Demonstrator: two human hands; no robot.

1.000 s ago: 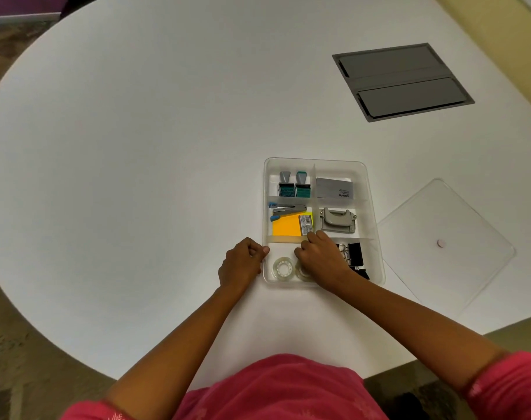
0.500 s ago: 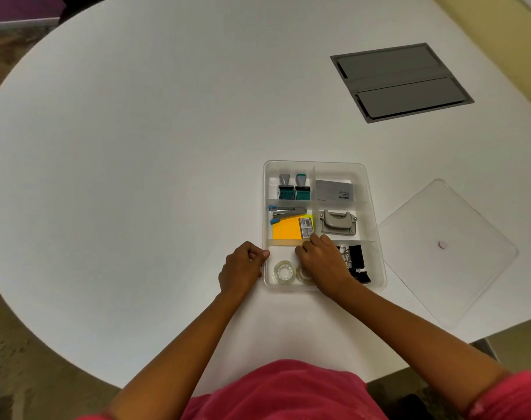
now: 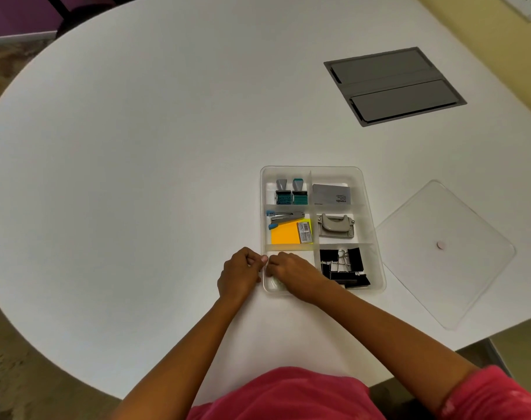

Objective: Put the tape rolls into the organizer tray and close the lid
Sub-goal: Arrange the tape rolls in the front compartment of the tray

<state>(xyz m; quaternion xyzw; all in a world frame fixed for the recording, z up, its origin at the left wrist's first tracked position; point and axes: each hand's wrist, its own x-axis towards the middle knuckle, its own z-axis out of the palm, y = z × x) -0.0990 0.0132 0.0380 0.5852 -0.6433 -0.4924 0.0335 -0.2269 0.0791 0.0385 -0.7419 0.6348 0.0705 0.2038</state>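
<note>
The clear organizer tray lies on the white table in front of me. My right hand is curled down into its near-left compartment, covering the clear tape rolls; only a sliver of one tape roll shows under the fingers. My left hand is closed just outside the tray's left wall, with its thumb and fingertips pinched on the rim. The clear square lid with a small pink knob lies flat on the table to the right of the tray, apart from it.
Other compartments hold two stamps, a grey card box, a stapler on orange sticky notes, a grey hole punch and black binder clips. A grey cable hatch is set in the far right of the table.
My right hand has slid left within the near-left compartment and now covers both tape rolls, uncovering the binder clips. My left hand has stayed at the tray's left rim.
</note>
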